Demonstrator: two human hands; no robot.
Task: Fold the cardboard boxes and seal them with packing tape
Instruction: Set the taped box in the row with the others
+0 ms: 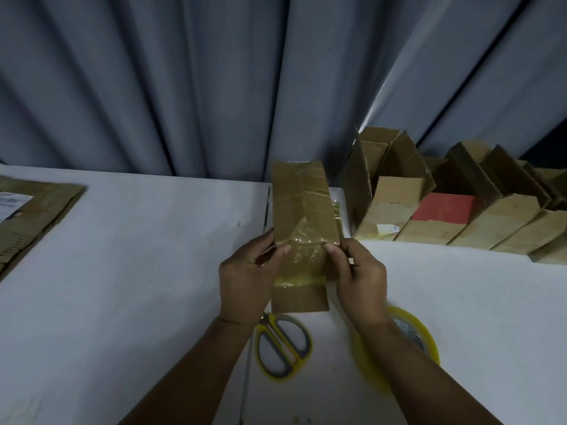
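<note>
A small brown cardboard box (302, 207) is held up above the white table (138, 271), its taped top face toward me. My left hand (248, 283) grips its left side, thumb on the near edge. My right hand (359, 277) grips the right side the same way. Clear tape crinkles over the near end between my thumbs, and a yellowish tape strip crosses the box's lower face. A roll of packing tape (411, 338) lies on the table under my right forearm. Yellow-handled scissors (283, 345) lie between my forearms.
A row of folded open cardboard boxes (445, 207) stands at the back right, one showing a red face. Flat cardboard sheets (27, 210) lie at the far left. A grey curtain (214, 81) hangs behind the table.
</note>
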